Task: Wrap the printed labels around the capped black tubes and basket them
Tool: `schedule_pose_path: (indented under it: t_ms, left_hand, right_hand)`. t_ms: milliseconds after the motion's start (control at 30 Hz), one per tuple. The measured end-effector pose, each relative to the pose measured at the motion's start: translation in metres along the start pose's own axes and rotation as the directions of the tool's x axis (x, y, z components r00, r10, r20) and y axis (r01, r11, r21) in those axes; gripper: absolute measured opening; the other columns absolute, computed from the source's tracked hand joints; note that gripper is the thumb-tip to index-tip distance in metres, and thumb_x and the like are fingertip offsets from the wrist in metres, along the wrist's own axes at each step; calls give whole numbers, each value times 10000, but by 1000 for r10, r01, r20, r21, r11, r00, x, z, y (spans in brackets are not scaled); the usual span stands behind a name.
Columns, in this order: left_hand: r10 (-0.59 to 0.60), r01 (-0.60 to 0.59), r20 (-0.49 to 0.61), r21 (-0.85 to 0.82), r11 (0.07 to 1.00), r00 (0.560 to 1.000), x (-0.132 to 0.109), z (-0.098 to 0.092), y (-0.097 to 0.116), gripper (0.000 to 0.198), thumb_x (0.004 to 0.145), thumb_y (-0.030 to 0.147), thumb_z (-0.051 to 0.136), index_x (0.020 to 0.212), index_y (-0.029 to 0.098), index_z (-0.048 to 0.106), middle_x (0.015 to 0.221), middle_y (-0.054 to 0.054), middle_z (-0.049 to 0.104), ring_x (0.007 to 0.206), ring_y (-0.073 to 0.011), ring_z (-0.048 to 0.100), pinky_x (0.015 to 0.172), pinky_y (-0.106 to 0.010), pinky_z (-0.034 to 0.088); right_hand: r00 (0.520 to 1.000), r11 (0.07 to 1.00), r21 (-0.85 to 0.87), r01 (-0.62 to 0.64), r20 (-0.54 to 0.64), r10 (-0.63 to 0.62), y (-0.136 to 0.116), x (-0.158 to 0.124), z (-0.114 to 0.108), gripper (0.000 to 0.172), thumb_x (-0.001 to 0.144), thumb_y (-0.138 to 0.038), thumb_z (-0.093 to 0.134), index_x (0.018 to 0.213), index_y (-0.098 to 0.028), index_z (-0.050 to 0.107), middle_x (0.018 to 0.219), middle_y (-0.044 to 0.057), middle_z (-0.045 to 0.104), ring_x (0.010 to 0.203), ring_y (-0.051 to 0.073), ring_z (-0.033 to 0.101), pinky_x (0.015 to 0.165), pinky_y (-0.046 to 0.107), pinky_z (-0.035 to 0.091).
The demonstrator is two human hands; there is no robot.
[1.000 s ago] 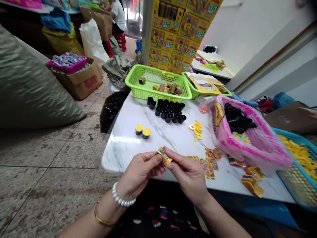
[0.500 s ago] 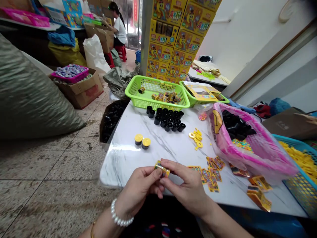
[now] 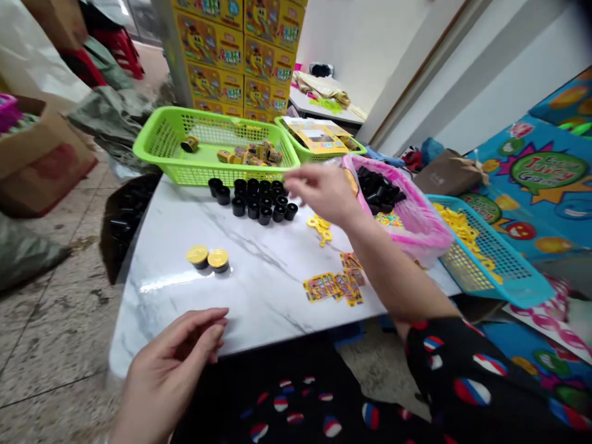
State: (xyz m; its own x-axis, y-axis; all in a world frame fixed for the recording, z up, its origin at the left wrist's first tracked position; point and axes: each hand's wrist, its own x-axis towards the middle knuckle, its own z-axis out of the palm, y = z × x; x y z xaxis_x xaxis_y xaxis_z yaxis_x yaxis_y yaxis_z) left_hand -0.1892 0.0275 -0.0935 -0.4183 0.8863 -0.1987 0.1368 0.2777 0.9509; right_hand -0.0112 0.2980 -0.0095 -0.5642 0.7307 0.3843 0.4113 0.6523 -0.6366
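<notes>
My right hand reaches over the marble table with its fingers spread and nothing visible in them. It is nearest to the black cups and a tangle of yellow plastic rings. My left hand rests empty at the table's front edge, close to a pair of yellow-topped black cups. Printed yellow wrappers lie fanned out below my right forearm. A light green basket behind the cups holds small yellow wrapped pieces.
A second green basket holds printed cards. Black cups fill a pink-edged bag, and a blue basket holds yellow pieces. Yellow cartons stack behind the table. A black bag stands at the left edge.
My hands have parted and the wrapped yellow piece is no longer in them. My right hand has moved up over the table, my left has dropped to the front edge, and the view has swung right.
</notes>
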Motion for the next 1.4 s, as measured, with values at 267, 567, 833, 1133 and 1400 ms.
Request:
schedule_pose_path:
  t_ms: [267, 567, 833, 1133, 1400]
  left_hand:
    - [65, -71, 81, 84, 994, 995, 13, 16, 11, 292, 760, 480, 724, 911, 239, 789, 859, -55, 761, 725, -208, 657, 604, -250, 526]
    - [133, -182, 284, 150, 972, 949, 8, 49, 18, 230, 848, 398, 655, 966, 239, 772, 879, -40, 742, 713, -176, 643, 645, -264, 500]
    - [105, -107, 222, -3, 994, 969, 9, 55, 29, 256, 827, 377, 694, 1015, 208, 733, 939, -47, 723, 712, -147, 622, 615, -235, 503]
    - [-52, 54, 15, -250, 967, 999, -6, 48, 22, 235, 823, 348, 707, 958, 168, 638, 566, 47, 603, 442, -77, 501, 428, -170, 415]
    - [-109, 106, -3, -224, 969, 994, -13, 50, 16, 181, 815, 335, 702, 844, 158, 680, 481, 40, 600, 386, -69, 485, 388, -155, 385]
  right_hand:
    - [948, 978, -195, 72, 318, -6, 33, -158, 6, 22, 854, -192, 697, 848, -172, 704, 933, 88, 661, 899, 215, 604, 840, 372, 492]
    - [885, 972, -200, 121, 465, -15, 23, -146, 8, 52, 842, -155, 703, 840, -174, 655, 886, 64, 618, 894, 215, 549, 806, 337, 462]
    - [989, 997, 78, -8, 147, -4, -5, -149, 19, 77, 873, -232, 681, 816, -191, 651, 1045, 85, 642, 986, 218, 606, 887, 378, 478]
    - [790, 435, 678, -593, 385, 477, -36, -149, 78, 372, 695, -219, 773, 1049, -193, 662, 743, -41, 668, 578, 96, 626, 550, 222, 514]
    - [811, 586, 588, -558, 237, 534, -46, -154, 86, 151, 726, -329, 796, 777, -191, 763, 725, 28, 758, 641, 151, 673, 623, 270, 530]
